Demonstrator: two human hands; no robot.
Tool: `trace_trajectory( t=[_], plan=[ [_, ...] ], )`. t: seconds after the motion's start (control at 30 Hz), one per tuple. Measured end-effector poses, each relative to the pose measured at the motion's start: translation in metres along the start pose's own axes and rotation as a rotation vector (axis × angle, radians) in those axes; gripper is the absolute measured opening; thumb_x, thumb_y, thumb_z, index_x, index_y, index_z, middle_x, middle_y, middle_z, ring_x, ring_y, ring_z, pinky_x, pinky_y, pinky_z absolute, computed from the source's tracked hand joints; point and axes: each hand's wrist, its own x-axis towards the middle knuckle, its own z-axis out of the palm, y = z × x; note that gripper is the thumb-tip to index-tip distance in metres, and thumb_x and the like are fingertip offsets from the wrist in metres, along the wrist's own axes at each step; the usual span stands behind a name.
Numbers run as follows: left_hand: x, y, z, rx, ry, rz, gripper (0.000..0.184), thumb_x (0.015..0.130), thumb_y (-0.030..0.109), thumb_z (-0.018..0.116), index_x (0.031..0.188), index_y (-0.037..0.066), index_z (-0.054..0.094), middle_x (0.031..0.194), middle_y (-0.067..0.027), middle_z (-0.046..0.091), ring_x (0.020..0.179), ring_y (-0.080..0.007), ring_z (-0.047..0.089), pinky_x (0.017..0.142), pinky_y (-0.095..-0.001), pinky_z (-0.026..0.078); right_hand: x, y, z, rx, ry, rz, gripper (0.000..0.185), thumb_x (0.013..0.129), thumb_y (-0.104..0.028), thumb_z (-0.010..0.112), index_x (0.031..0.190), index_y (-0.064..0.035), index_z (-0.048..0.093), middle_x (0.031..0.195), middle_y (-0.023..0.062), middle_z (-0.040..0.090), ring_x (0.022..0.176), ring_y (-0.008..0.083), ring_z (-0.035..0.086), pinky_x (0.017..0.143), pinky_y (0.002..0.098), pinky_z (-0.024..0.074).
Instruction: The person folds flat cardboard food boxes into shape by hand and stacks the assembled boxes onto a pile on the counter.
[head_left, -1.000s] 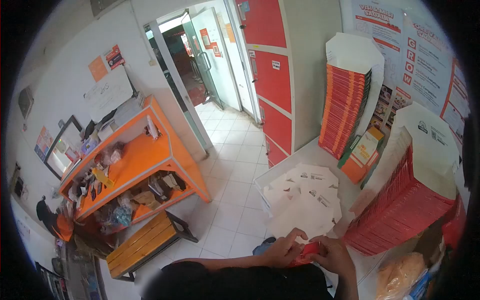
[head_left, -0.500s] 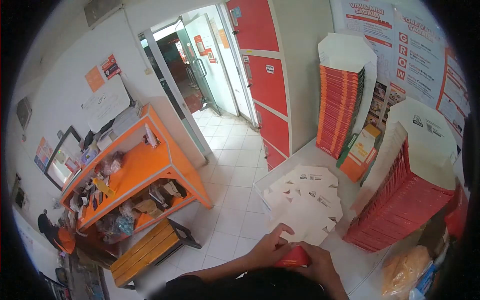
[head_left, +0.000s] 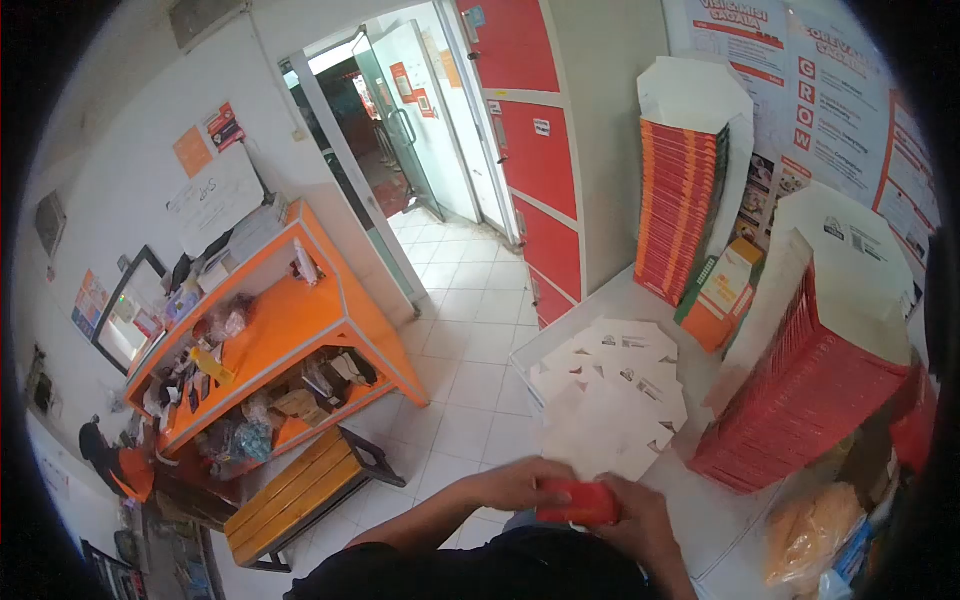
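Observation:
Close to my body, both hands grip a small red paper carton. My left hand closes on its left side, fingers over the top edge. My right hand is wrapped round its right end and slightly blurred. Just beyond the hands, flat unfolded cartons lie fanned on the white table, pale inner faces up, with small dark print. To the right stands a tall stack of nested red cartons. Behind it rises another nested stack, red and orange.
An orange and green box stands between the stacks. Plastic-wrapped goods lie at the right front. Red lockers stand behind the table. Across the tiled floor are a wooden bench and a cluttered orange counter.
The red carton has come up and shows more of its red face. My left hand has moved left and its raised finger has come down onto the carton. The view has shifted slightly.

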Motion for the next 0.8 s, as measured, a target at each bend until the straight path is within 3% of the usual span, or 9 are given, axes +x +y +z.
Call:
trace_trajectory(
  t=[0.1,0.2,0.27,0.4,0.47,0.53,0.63,0.73,0.8],
  plan=[
    [0.000,-0.052,-0.006,0.029,0.717,0.241,0.084,0.092,0.039,0.077,0.157,0.008,0.035,0.157,-0.0188,0.040,0.149,-0.0337,0.036,0.123,-0.0473,0.025,-0.003,0.020,-0.007,0.173,0.412,0.031,0.068,0.067,-0.018,0.096,0.124,0.0018,0.063,0.106,0.0157,0.073,0.095,0.0235,0.074,0.086,0.0368,0.0594],
    [0.008,-0.061,-0.016,-0.048,0.634,0.285,0.114,0.081,0.033,0.087,0.163,0.009,0.012,0.157,-0.0183,0.037,0.148,-0.0314,0.037,0.123,-0.0466,0.027,0.000,0.030,-0.023,0.274,0.433,-0.008,0.076,0.067,-0.008,0.097,0.131,0.0048,0.057,0.110,0.0120,0.071,0.095,0.0195,0.071,0.085,0.0353,0.0601],
    [0.020,-0.034,0.003,-0.513,0.597,0.327,0.115,0.078,0.028,0.090,0.162,0.007,0.014,0.157,-0.0162,0.039,0.146,-0.0300,0.039,0.122,-0.0468,0.030,-0.003,0.019,-0.023,0.447,0.498,-0.023,0.074,0.071,-0.010,0.094,0.133,0.0036,0.056,0.108,0.0108,0.070,0.090,0.0172,0.071,0.077,0.0314,0.0600],
    [0.023,-0.058,0.004,-0.607,0.778,0.214,0.081,0.081,0.014,0.084,0.149,0.004,0.040,0.144,-0.0145,0.055,0.133,-0.0260,0.056,0.108,-0.0413,0.048,-0.002,0.017,-0.031,0.949,0.574,0.134,0.063,0.086,-0.018,0.085,0.137,0.0035,0.055,0.112,0.0125,0.069,0.087,0.0164,0.070,0.065,0.0272,0.0585],
    [-0.003,-0.088,-0.020,-0.635,0.384,0.208,0.066,0.083,0.009,0.081,0.141,0.003,0.049,0.134,-0.0130,0.062,0.126,-0.0257,0.061,0.104,-0.0406,0.051,0.004,0.023,-0.034,1.069,0.596,0.163,0.059,0.091,-0.017,0.080,0.139,0.0048,0.053,0.116,0.0134,0.067,0.087,0.0165,0.069,0.064,0.0273,0.0586],
    [-0.012,-0.044,-0.018,-0.463,0.364,0.010,0.039,0.089,0.011,0.079,0.123,0.001,0.063,0.117,-0.0086,0.070,0.109,-0.0189,0.067,0.091,-0.0366,0.055,0.014,0.021,-0.029,1.120,0.649,0.167,0.055,0.095,-0.018,0.076,0.139,0.0057,0.052,0.119,0.0142,0.066,0.088,0.0160,0.069,0.064,0.0280,0.0591],
    [-0.010,0.022,-0.001,-0.135,0.442,0.098,0.033,0.093,0.015,0.076,0.120,0.000,0.065,0.116,-0.0060,0.070,0.102,-0.0108,0.064,0.084,-0.0312,0.053,0.017,0.023,-0.030,1.067,0.564,0.216,0.053,0.099,-0.019,0.070,0.141,0.0066,0.050,0.119,0.0140,0.065,0.086,0.0156,0.068,0.064,0.0282,0.0589],
    [-0.004,0.018,-0.004,-0.086,0.524,0.143,0.020,0.101,0.015,0.065,0.116,0.002,0.066,0.112,-0.0033,0.070,0.097,-0.0084,0.061,0.082,-0.0296,0.050,0.024,0.042,-0.030,1.198,0.559,0.332,0.048,0.094,-0.017,0.077,0.132,0.0014,0.055,0.117,0.0124,0.065,0.094,0.0187,0.067,0.077,0.0334,0.0598],
    [0.010,0.033,0.002,-0.130,0.709,0.178,0.015,0.106,0.012,0.056,0.113,0.003,0.067,0.107,-0.0024,0.069,0.096,-0.0089,0.061,0.083,-0.0291,0.049,0.031,0.057,-0.006,0.859,0.733,0.084,0.049,0.088,-0.012,0.080,0.130,-0.0008,0.056,0.125,0.0148,0.061,0.106,0.0213,0.064,0.088,0.0386,0.0570]
  ],
)
